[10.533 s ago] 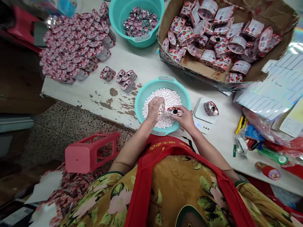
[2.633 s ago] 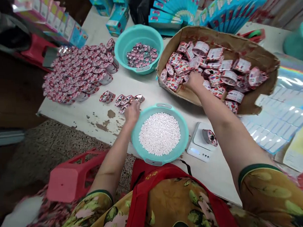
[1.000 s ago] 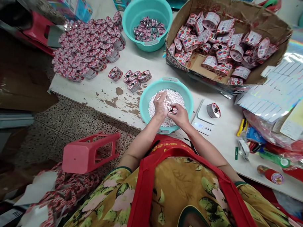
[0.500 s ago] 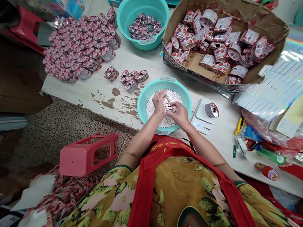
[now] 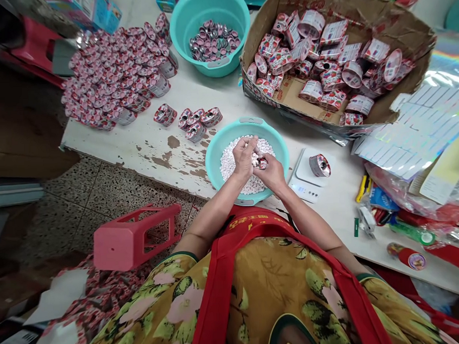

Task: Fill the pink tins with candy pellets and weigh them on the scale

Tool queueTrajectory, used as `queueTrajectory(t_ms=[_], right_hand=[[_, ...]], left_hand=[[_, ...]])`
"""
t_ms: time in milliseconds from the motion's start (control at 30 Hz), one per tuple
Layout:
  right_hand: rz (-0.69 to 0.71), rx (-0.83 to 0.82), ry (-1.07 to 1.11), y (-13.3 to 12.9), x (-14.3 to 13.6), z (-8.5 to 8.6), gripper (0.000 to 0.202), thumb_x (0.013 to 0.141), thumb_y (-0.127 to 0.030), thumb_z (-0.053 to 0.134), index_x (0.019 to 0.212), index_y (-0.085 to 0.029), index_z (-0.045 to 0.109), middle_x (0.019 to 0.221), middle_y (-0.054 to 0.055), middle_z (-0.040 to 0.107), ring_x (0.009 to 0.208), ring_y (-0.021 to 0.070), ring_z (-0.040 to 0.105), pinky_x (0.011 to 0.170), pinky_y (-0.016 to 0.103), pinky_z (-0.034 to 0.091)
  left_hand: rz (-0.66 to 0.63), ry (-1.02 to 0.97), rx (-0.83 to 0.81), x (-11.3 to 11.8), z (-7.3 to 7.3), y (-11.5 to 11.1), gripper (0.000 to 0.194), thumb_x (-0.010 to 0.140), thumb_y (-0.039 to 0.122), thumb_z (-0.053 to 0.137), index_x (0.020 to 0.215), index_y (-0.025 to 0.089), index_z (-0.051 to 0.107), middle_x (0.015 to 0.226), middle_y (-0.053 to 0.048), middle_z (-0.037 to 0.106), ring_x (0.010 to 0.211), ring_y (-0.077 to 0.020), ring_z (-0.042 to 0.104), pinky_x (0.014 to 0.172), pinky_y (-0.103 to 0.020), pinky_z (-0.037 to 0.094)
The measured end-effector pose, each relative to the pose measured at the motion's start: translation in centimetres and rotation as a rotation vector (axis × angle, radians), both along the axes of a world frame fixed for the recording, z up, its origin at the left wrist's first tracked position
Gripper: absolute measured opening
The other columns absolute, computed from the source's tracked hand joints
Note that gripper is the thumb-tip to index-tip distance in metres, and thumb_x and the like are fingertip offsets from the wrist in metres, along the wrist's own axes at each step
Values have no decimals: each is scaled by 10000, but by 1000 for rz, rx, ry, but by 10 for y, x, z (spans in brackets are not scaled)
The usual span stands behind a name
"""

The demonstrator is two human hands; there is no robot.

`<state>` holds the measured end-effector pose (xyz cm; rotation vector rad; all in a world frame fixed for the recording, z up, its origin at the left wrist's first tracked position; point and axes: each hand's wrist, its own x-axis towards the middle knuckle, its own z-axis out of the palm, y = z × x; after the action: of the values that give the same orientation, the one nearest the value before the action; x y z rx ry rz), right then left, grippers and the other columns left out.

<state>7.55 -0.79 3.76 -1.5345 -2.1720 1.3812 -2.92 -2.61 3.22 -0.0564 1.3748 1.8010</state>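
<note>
A turquoise basin [image 5: 212, 142] full of small white candies [image 5: 229, 159] stands at the table's front edge. My left hand [image 5: 245, 156] is over the candies, its fingers curled around several of them. Close beside it, my right hand [image 5: 271, 171] is wrapped around a small round candy tin [image 5: 262, 164] with a printed red and white wrapper, low over the candies. The tin's opening faces my left hand. Right of the basin, a similar wrapped tin [image 5: 319, 165] stands on a white digital scale [image 5: 307, 184].
Several wrapped tins [image 5: 195, 132] stand left of the basin, with a large cluster of tins [image 5: 109, 76] beyond. A second turquoise basin [image 5: 179, 23] holds small lids. A cardboard box [image 5: 295, 107] contains more tins. A pink stool [image 5: 115, 246] is on the floor at left.
My left hand has lifted slightly and its fingers have closed further over the candies near the tin. My right hand stays in place with the tin. The view has shifted slightly.
</note>
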Motion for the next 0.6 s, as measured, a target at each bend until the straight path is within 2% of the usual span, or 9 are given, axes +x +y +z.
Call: queueTrajectory(t_ms=[200,367,600], right_hand=[[-14,-18,74,4,3,-1,355,661,-343,712,990,-213,679,1009,49,739,904,257,664,870,392,521],[-23,-7,185,3,4,0,352,672,-367,704,992,-221,674,1007,39,736,929,241,657,888,368,512],[-88,-91,247,2,6,-7,358,631,-379,724,940,-208,666,943,28,726,892,231,657,878,363,517]], left_hand=[[-43,-16,43,1,9,4,464,833,503,795,672,193,490,535,61,474,470,-71,457,518,-223,385],[-76,-29,-4,1,22,6,502,811,531,807,662,193,468,497,74,422,417,-55,398,441,-209,313],[-204,-10,48,8,20,6,516,759,571,834,656,187,506,461,83,385,358,-36,322,364,-209,242]])
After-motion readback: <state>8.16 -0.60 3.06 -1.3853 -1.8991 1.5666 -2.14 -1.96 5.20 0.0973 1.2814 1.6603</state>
